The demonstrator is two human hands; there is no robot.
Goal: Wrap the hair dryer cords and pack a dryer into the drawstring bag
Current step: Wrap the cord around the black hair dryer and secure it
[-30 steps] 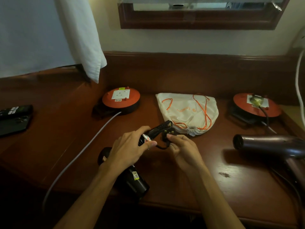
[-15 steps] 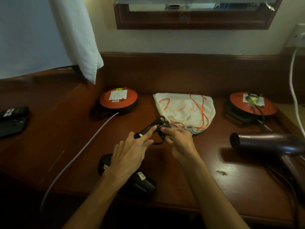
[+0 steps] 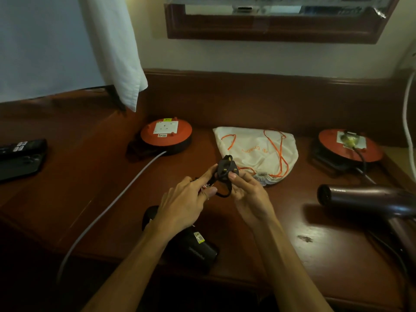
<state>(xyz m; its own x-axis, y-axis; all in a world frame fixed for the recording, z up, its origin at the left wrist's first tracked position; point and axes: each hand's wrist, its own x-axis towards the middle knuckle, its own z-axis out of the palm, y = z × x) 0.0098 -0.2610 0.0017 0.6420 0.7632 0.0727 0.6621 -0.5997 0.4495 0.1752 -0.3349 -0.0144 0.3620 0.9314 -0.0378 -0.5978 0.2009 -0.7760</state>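
A black hair dryer point(image 3: 191, 246) lies on the wooden desk near its front edge, partly under my left forearm. My left hand point(image 3: 182, 203) grips its folded handle and wound cord. The black plug point(image 3: 226, 168), prongs up, is pinched by my right hand point(image 3: 247, 194), and a short loop of cord point(image 3: 222, 194) hangs between the hands. Just behind the plug lies a cream drawstring bag point(image 3: 254, 152) with orange cords, flat, its gathered mouth facing me. A second, purple-brown hair dryer point(image 3: 364, 199) rests at the right, its cord running off the desk edge.
Two orange cable reels stand at the back, one at left point(image 3: 166, 134) with a grey cable point(image 3: 112, 203) trailing to the front edge, one at right point(image 3: 350, 145) with a plug in it. Dark remotes point(image 3: 20, 156) lie far left. A white towel point(image 3: 117, 52) hangs above.
My right hand has turned the plug upright with its prongs up and lifted it slightly. My left hand stays closed around the handle and cord. The camera view shifted a little.
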